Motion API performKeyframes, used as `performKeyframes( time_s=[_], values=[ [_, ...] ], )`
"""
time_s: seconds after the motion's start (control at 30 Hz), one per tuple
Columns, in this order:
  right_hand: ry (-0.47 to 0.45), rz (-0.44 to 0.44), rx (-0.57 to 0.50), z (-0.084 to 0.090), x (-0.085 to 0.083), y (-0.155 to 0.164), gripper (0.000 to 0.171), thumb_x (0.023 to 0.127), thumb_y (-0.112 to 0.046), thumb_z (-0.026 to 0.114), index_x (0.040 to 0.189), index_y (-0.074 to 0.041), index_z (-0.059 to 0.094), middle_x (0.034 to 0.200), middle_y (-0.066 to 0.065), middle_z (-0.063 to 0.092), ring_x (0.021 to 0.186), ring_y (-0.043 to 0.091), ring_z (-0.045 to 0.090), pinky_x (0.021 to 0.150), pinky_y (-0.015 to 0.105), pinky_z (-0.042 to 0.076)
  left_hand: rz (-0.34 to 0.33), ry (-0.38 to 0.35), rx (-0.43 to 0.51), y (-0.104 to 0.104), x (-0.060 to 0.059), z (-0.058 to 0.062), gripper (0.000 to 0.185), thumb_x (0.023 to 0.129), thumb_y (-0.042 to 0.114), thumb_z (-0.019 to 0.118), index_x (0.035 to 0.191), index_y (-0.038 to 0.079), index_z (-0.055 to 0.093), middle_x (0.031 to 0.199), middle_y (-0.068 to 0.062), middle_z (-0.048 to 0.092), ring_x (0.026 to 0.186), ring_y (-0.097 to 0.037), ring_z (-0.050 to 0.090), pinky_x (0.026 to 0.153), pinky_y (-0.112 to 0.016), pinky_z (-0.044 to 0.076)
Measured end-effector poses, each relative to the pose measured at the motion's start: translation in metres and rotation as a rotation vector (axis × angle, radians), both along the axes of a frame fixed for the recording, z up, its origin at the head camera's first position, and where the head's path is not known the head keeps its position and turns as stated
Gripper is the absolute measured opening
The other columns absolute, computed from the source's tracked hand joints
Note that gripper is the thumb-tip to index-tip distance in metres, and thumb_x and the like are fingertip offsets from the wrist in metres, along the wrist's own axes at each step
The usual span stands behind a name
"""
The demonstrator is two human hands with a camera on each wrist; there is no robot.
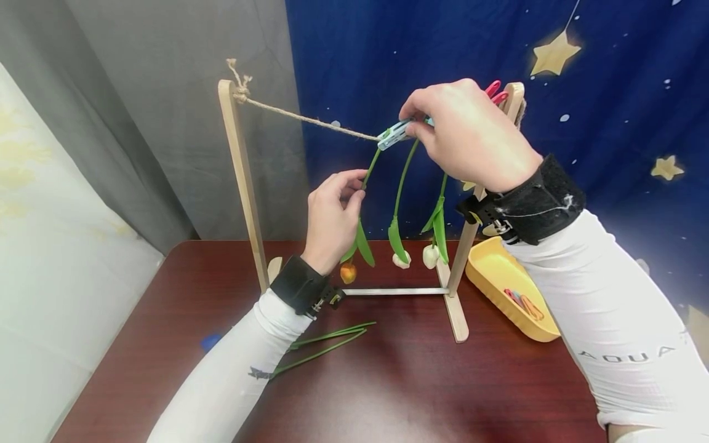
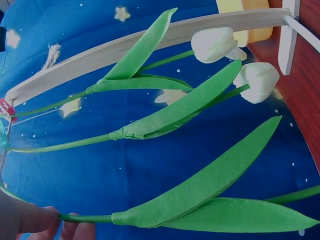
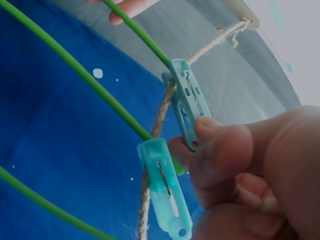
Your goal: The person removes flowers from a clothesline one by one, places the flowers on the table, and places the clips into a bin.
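Right hand (image 1: 465, 132): raised at the twine (image 1: 310, 119), thumb and fingers pinching the tail of a pale green peg (image 3: 187, 102); the right wrist view shows that peg's front end at the twine, where a stem meets it.
Second peg (image 3: 165, 187): light blue, clipped on the twine just beside the green one, holding another stem.
Left hand (image 1: 332, 215): below the twine, thumb and fingertips pinching the stem (image 1: 370, 169) of the orange tulip (image 1: 348, 272), which hangs head down.
Orange tulip's place: leftmost of three hanging flowers, its stem top at the green peg, its head just above the rack's lower bar.
White tulips (image 1: 415, 257): two, hanging head down to the right of the orange one; the left wrist view shows their heads close together.
Rack (image 1: 240, 184): two wooden posts on feet, the twine knotted on the left post and running across to the right one; red pegs (image 1: 495, 92) show behind the right hand near the right post.
Tray (image 1: 498, 277): yellow, on the table right of the rack, with coloured pegs in it.
Loose stems (image 1: 327, 341): green, lying on the dark red table (image 1: 415, 381) under the left forearm.
Writing: "AQUA" on the right sleeve (image 1: 626, 355).
Backdrop (image 1: 609, 92): dark blue cloth with yellow stars; grey curtain to its left.
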State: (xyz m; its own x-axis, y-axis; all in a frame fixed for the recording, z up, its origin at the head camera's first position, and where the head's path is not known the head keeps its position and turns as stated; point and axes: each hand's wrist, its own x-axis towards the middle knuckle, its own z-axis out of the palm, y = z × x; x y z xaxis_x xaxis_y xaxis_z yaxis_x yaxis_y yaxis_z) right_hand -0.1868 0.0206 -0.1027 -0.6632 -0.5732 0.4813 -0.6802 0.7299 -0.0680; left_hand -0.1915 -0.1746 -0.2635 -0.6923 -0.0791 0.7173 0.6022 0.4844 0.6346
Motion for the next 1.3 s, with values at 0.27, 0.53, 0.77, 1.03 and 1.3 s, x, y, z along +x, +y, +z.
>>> performKeyframes(
  time_s=[0.27,0.53,0.77,1.03,1.3],
  values=[
    [0.071,-0.012,-0.037,-0.001,0.004,0.004,0.020,0.106,-0.010,0.066,0.120,0.000,0.077,0.110,0.018,0.076,0.089,0.033,0.065,0.080,0.042,0.051,0.005,-0.003,-0.022,-0.003,0.006,-0.001,0.028,0.099,-0.005,0.070,0.125,0.003,0.075,0.102,-0.010,0.072,0.091,-0.020,0.071,0.077,-0.032,0.059],
    [0.151,-0.036,-0.101,-0.004,0.012,0.010,0.023,0.107,-0.010,0.064,0.123,0.000,0.076,0.115,0.018,0.076,0.093,0.034,0.066,0.086,0.049,0.040,0.005,0.017,-0.023,-0.010,0.016,-0.002,0.029,0.098,-0.007,0.070,0.124,0.002,0.075,0.102,-0.011,0.072,0.091,-0.020,0.071,0.076,-0.034,0.059],
    [0.148,-0.013,-0.125,-0.014,0.023,0.021,0.025,0.104,-0.012,0.068,0.127,-0.001,0.074,0.112,0.017,0.075,0.079,0.030,0.064,0.090,0.049,0.040,0.014,0.034,-0.048,-0.019,0.032,-0.003,0.029,0.098,-0.006,0.069,0.125,0.004,0.075,0.101,-0.010,0.071,0.091,-0.017,0.070,0.074,-0.032,0.058],
    [0.136,0.012,-0.150,-0.042,0.038,0.047,0.033,0.097,-0.013,0.078,0.129,-0.004,0.072,0.102,0.010,0.072,0.066,0.017,0.060,0.059,0.020,0.039,0.023,0.069,-0.113,-0.031,0.057,-0.006,0.030,0.098,-0.006,0.070,0.125,0.005,0.076,0.101,-0.008,0.071,0.089,-0.016,0.069,0.074,-0.032,0.057],
    [0.140,-0.012,-0.184,-0.081,0.046,0.079,0.035,0.089,-0.007,0.085,0.122,-0.006,0.073,0.084,0.002,0.065,0.064,0.012,0.057,0.059,0.019,0.038,0.020,0.113,-0.173,-0.044,0.081,-0.016,0.033,0.095,-0.010,0.072,0.124,0.006,0.077,0.102,-0.007,0.072,0.088,-0.016,0.064,0.069,-0.031,0.050]
  ],
)
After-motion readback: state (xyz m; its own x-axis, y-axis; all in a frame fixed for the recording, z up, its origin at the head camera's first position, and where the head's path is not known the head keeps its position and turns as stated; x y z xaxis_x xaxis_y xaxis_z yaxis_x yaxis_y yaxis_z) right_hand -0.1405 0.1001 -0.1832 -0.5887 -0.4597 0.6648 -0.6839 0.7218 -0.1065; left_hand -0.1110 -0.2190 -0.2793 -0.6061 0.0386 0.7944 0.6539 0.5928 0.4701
